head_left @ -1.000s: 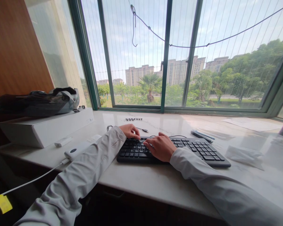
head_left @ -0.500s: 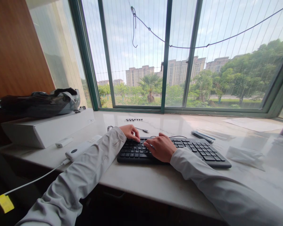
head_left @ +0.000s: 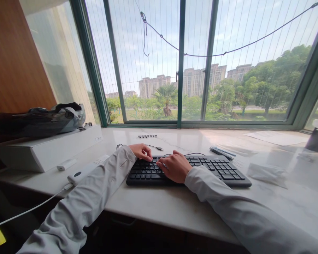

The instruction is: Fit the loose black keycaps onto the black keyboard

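Observation:
A black keyboard (head_left: 228,173) lies on the pale marble-like desk top. My left hand (head_left: 141,151) bends over its upper left keys, fingers curled and thumb tip brought close to the index finger. From the right, my right hand (head_left: 176,166) reaches across the middle of the keyboard, its fingers bent together and their tips at the left-hand keys, close to my left fingertips. Whatever sits between the fingers of either hand is too small or hidden to make out. Behind the keyboard are several small black pieces (head_left: 147,136) in rows and a USB plug (head_left: 159,148) on a black cable.
At left, a white box (head_left: 42,150) bears a dark bag-like bundle (head_left: 55,118); a white device (head_left: 82,174) with a cable lies before it. Right of the keyboard are thin dark sticks (head_left: 222,153), a clear plastic bag (head_left: 266,173) and paper (head_left: 277,137). A window stands behind.
The whole view has shifted, so the desk and keyboard appear slightly farther left. A dark and white object shows more at the right edge. Both hands keep nearly the same pose on the keyboard.

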Demonstrator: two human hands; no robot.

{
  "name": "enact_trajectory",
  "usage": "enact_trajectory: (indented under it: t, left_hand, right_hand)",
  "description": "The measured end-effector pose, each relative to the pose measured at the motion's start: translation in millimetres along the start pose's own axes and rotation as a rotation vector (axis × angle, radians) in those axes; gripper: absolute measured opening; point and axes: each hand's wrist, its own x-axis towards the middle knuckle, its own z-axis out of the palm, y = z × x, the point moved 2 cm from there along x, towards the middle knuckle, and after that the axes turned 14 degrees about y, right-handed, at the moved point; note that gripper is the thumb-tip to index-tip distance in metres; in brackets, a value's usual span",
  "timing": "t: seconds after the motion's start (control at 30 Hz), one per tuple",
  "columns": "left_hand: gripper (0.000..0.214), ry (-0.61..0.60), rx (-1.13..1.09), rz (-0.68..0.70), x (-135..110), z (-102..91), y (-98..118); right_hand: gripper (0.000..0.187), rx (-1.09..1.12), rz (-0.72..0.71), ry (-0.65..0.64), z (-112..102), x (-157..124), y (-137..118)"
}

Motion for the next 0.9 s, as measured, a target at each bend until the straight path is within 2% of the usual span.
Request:
enact_trajectory:
  t: [0.23, 0.33, 0.4, 0.47, 0.53, 0.57, 0.67, 0.73, 0.9]
  left_hand:
    - [0.049, 0.062, -0.023, -0.028, 4, 5.0, 2]
    - [0.051, 0.131, 0.013, 0.000, 6, 7.9, 2]
    - [0.053, 0.234, 0.071, 0.048, 8, 6.2, 1]
    - [0.056, 0.401, 0.159, 0.050, 8, -0.2, -4]
    - [0.058, 0.559, 0.293, -0.035, 10, -10.1, -14]
    - [0.058, 0.602, 0.377, -0.096, 11, -15.4, -20]
    - [0.049, 0.608, 0.669, -0.258, 22, -30.7, -39]
    - [0.043, 0.613, 0.837, -0.308, 34, -40.4, -48]
    - [0.035, 0.660, 0.950, -0.319, 73, -59.6, -67]
  right_hand:
    - [0.054, -0.018, -0.006, 0.015, -1, -1, 0]
    - [0.054, -0.011, -0.009, 0.029, -2, -1, 0]
    - [0.053, -0.005, -0.007, 0.022, -2, -1, 0]
    - [0.052, 0.001, 0.000, 0.014, -3, -1, 0]
    - [0.052, 0.010, 0.003, 0.014, -4, -2, 0]
    - [0.051, 0.015, 0.003, 0.017, -5, -2, 0]
    - [0.050, 0.030, -0.001, 0.040, -6, -1, -1]
    - [0.050, 0.036, -0.002, 0.066, -7, -1, 0]
    - [0.050, 0.034, 0.008, 0.098, -10, -1, 6]
